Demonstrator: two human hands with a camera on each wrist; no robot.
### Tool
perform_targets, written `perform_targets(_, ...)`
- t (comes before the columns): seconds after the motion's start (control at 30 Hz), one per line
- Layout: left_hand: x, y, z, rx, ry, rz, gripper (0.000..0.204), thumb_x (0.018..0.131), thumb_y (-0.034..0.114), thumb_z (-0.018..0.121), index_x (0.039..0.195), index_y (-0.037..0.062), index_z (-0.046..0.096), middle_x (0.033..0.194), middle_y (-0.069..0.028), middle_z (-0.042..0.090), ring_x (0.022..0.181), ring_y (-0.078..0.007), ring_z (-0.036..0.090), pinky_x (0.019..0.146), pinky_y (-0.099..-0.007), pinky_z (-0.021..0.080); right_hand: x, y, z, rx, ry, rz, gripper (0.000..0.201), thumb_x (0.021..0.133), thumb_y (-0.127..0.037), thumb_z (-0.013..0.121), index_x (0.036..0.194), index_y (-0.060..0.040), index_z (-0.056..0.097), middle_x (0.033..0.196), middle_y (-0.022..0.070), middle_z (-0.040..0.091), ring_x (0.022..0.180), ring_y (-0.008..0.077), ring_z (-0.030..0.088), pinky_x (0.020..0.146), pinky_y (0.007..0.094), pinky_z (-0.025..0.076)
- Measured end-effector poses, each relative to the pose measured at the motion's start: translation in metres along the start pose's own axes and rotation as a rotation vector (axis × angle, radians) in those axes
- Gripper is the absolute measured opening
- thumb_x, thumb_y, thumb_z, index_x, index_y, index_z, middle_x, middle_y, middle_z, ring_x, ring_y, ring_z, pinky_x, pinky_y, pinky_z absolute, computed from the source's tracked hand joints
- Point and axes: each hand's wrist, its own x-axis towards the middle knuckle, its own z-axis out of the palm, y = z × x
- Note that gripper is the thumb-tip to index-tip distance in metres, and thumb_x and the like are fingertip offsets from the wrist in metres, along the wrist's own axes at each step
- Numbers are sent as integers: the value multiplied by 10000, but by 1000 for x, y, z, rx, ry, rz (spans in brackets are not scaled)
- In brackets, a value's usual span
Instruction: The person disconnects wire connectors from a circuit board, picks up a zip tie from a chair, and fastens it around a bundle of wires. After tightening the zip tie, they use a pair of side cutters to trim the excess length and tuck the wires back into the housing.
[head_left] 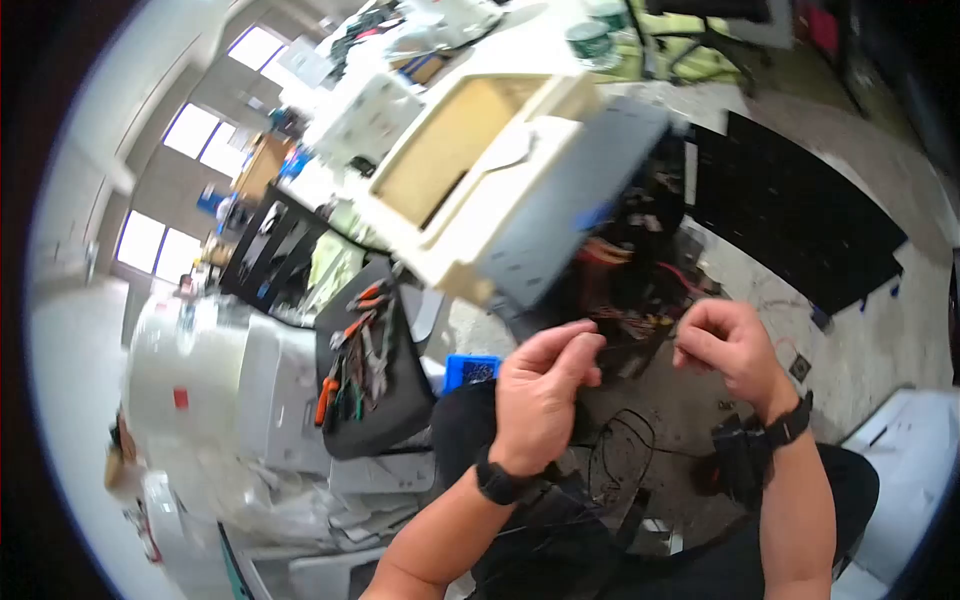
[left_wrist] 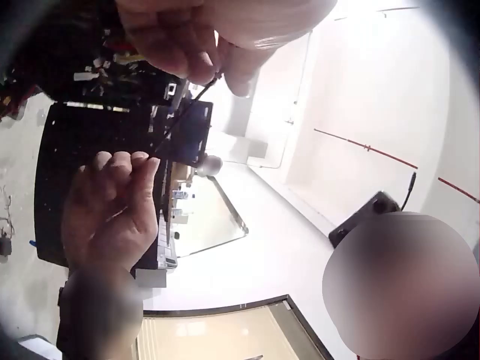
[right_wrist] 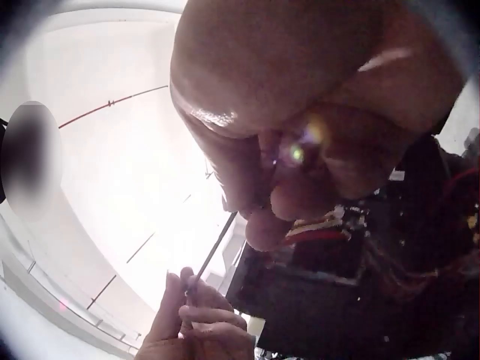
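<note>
Both hands are raised in front of a machine whose grey side panel (head_left: 570, 195) stands in a cream frame (head_left: 455, 275). My left hand (head_left: 540, 390) pinches one end of a thin dark strip (left_wrist: 182, 118), like a cable tie, between thumb and fingers. The other end is pinched by my right hand (head_left: 735, 350), its fingers curled. Between them the strip runs nearly straight, as the right wrist view also shows. Bundled wires (head_left: 640, 325) and dark parts fill the machine's exposed side just beyond the hands. Each wrist wears a black band.
Several pliers and screwdrivers (head_left: 365, 345) with orange handles lie on a dark seat (head_left: 395, 415) at left. A blue tray (head_left: 470, 370) holds small dark pieces. A black panel (head_left: 790, 215) spreads over the floor at right, and a loose black cable (head_left: 625, 415) lies below the hands.
</note>
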Motion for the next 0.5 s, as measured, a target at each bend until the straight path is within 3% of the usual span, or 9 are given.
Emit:
perform_targets(0.03,-6,3,-10,-66,-7,31,142,891,51,564,1003,-19,617,897,-99,644,674,-123,573,628,-263,482,0,-7,14,-61,12,12,146,850,-150,578,762,-36,595,679,16,614,608,68,537,563,207,424)
perform_targets(0.1,-22,12,-32,57,34,78,123,866,34,598,973,-23,625,887,-103,657,693,-129,599,651,-257,498,2,-12,40,-127,4,11,142,849,-137,573,754,-32,587,676,20,611,598,69,531,548,205,418)
perform_targets(0.23,-51,22,-87,-103,172,207,141,828,6,642,965,-26,630,886,-113,663,742,-146,633,687,-252,518,5,-16,90,-228,14,1,129,842,-104,573,744,-20,577,659,20,605,573,64,515,521,208,406)
perform_targets(0.3,-60,29,-107,-136,266,158,151,839,24,635,981,-27,629,889,-109,662,766,-155,641,720,-267,531,8,-22,117,-311,-74,-30,130,841,-106,579,751,-12,578,656,22,604,578,67,521,526,206,410)
perform_targets(0.33,-64,27,-114,-288,256,147,184,842,37,634,1015,-27,623,895,-105,662,781,-163,647,747,-283,540,11,-26,132,-336,-105,-26,130,841,-106,579,751,-12,578,656,22,604,578,67,521,526,206,410)
perform_targets(0.43,-79,30,-133,-287,308,141,214,848,47,629,1049,-26,613,901,-105,661,775,-168,647,742,-289,545,18,-35,175,-433,-192,-82,124,839,-97,585,758,-4,585,656,26,606,579,71,526,533,205,413)
perform_targets(0.5,-84,26,-148,-344,332,160,197,847,45,629,1030,-27,614,890,-105,662,764,-166,650,731,-285,547,21,-37,197,-495,-143,-118,119,834,-85,592,753,2,592,647,31,607,575,76,538,535,210,420)
